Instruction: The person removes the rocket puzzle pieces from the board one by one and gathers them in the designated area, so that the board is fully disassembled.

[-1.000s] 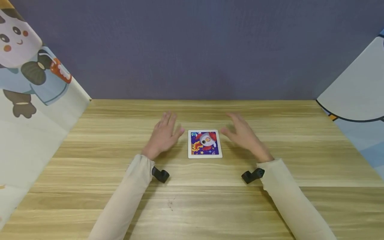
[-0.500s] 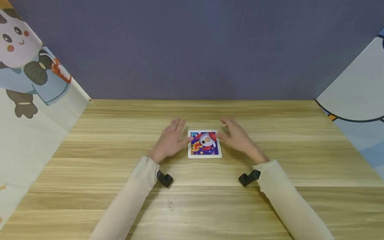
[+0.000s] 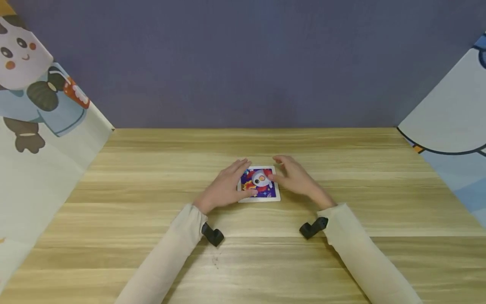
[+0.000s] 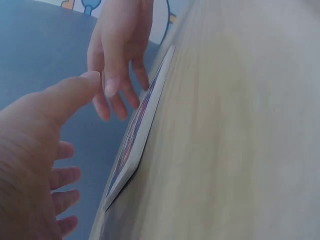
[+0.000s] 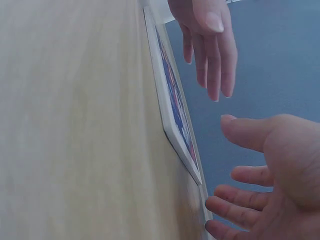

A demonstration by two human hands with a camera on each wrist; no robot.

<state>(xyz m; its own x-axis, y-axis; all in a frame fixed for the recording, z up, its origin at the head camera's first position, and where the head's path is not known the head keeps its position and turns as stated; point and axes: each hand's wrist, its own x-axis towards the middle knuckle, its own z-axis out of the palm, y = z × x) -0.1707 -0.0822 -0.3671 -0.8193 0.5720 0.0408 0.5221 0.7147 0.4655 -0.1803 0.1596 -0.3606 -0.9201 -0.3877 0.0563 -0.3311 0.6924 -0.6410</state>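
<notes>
White-rimmed and nearly square, the picture board (image 3: 263, 183) lies flat on the table (image 3: 262, 261) between the left hand (image 3: 226, 185) and the right hand (image 3: 295, 177), both loosely spread and holding nothing, the left overhanging more of it in the head view.

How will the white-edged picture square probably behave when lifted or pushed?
The picture square is probably stiff, since its white rim looks straight. It looks thin, so perhaps light. Lying flat on the table, it would likely slide rather than roll.
</notes>
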